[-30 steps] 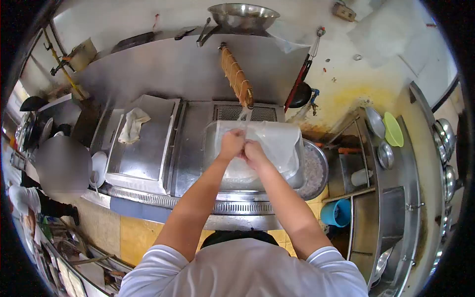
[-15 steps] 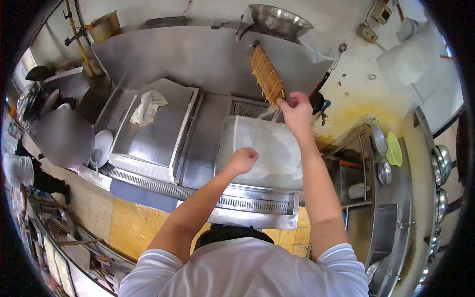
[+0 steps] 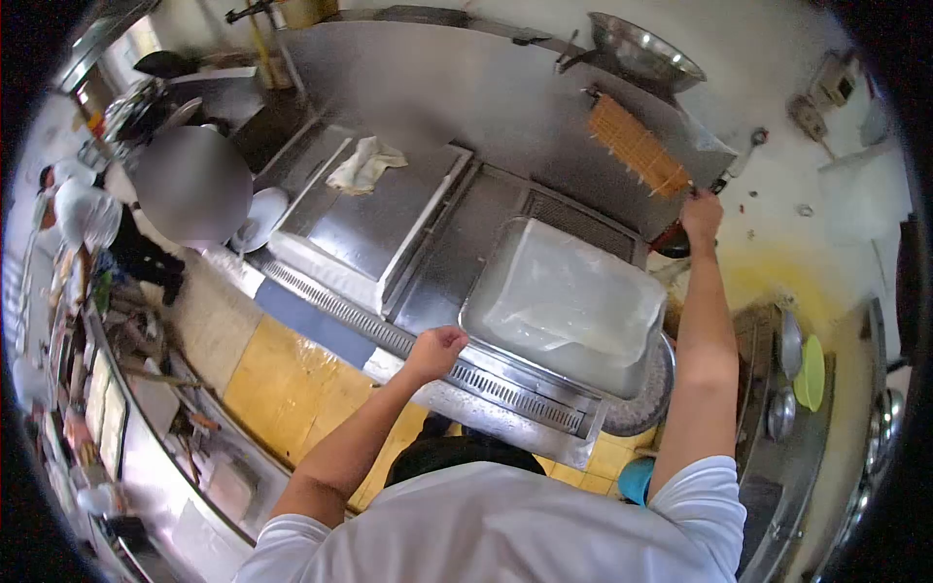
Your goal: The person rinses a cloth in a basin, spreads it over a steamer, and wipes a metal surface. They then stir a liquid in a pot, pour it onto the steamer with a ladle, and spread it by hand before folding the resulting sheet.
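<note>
My right hand is raised at the lower end of a bamboo-wrapped water spout. Its fingers are closed around the narrow metal tip. Bamboo slats tied with string cover most of the spout. My left hand hangs over the front edge of the steel counter, its fingers curled together with nothing visible in them. Between my hands lies a large rectangular tray with cloudy liquid and a pale, translucent sheet inside. No water stream shows at the spout.
A crumpled cloth lies on the steel lid at left. A metal bowl stands on the back ledge. At right are a green bowl and a blue container. Another person stands at far left.
My right hand has closed on the spout tip, and the spout has swung right. The water stream is no longer visible. My left hand has drawn back from over the tray. The view has shifted.
</note>
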A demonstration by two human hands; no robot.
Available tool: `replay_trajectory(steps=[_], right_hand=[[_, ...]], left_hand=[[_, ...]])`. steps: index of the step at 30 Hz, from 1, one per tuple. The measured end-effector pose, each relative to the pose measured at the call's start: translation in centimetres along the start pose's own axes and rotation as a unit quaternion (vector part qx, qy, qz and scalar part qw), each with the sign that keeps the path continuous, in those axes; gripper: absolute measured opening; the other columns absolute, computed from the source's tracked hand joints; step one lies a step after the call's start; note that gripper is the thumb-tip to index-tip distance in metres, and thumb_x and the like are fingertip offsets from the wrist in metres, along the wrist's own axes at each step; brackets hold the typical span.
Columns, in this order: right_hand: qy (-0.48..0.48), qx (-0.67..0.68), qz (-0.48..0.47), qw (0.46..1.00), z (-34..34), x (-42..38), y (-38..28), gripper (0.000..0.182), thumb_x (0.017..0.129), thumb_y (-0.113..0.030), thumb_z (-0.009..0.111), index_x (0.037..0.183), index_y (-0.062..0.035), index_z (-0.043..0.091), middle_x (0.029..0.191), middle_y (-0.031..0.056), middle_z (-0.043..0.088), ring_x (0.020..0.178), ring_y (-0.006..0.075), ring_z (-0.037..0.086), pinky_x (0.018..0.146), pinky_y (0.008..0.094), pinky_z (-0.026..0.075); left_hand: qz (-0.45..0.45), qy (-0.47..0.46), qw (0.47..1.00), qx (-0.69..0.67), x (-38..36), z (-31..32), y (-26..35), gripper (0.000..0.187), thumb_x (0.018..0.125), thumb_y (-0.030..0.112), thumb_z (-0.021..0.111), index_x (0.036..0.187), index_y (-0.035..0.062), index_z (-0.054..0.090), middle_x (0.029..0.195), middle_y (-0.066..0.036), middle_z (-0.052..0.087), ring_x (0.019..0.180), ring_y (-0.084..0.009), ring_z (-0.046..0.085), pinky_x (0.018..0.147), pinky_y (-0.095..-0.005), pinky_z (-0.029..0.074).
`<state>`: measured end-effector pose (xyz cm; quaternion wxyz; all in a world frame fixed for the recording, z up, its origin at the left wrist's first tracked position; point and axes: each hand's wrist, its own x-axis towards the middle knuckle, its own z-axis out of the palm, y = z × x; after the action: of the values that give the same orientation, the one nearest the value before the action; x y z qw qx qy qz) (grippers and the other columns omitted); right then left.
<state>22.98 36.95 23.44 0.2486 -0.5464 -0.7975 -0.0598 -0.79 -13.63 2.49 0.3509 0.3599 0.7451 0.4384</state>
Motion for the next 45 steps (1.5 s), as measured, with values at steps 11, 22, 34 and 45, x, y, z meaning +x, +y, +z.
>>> replay_trajectory(steps=[11, 22, 34, 45], right_hand=[[-0.305, 0.284, -0.098, 0.904, 8.7, -26.9, -9.9, 0.017, 0.087, -0.012, 0.066, 0.099, -0.0011, 0.071, 0.096, 0.0166, 0.074, 0.092, 0.0203, 0.07, 0.081, 0.0342, 0.053], [-0.456, 0.097, -0.262, 0.845, 0.7, -37.9, -17.5, 0.056, 0.086, -0.038, 0.07, 0.123, 0.0049, 0.067, 0.116, 0.0298, 0.069, 0.109, 0.0446, 0.066, 0.099, 0.0475, 0.05], [-0.466, 0.307, -0.594, 0.579, -8.0, -58.5, -43.6, 0.055, 0.09, -0.03, 0.069, 0.129, 0.007, 0.061, 0.135, 0.0274, 0.06, 0.127, 0.041, 0.057, 0.11, 0.0443, 0.044], [-0.499, 0.279, -0.732, 0.37, -14.1, -76.0, -58.1, 0.051, 0.091, -0.029, 0.07, 0.128, 0.0058, 0.063, 0.133, 0.0264, 0.062, 0.126, 0.0405, 0.058, 0.109, 0.0429, 0.045]], left_hand=[[-0.16, 0.13, 0.978, -0.009, -11.8, 0.7, -1.4, 0.027, 0.099, 0.024, 0.066, 0.114, 0.0021, 0.073, 0.102, -0.014, 0.076, 0.095, -0.0204, 0.07, 0.088, -0.0362, 0.054], [-0.152, 0.254, 0.952, -0.077, -20.7, -1.4, -4.2, 0.029, 0.096, 0.029, 0.069, 0.11, 0.0035, 0.075, 0.098, -0.014, 0.076, 0.092, -0.0217, 0.071, 0.085, -0.0374, 0.056], [-0.153, 0.465, 0.845, -0.216, -39.2, -11.3, -13.9, 0.027, 0.092, 0.02, 0.076, 0.109, -0.0002, 0.067, 0.096, -0.018, 0.074, 0.089, -0.0184, 0.069, 0.076, -0.0355, 0.056], [-0.226, 0.632, 0.716, -0.192, -56.4, -15.2, -18.0, 0.031, 0.089, 0.018, 0.079, 0.114, 0.0036, 0.068, 0.108, -0.013, 0.073, 0.095, -0.0192, 0.07, 0.084, -0.0327, 0.057]])
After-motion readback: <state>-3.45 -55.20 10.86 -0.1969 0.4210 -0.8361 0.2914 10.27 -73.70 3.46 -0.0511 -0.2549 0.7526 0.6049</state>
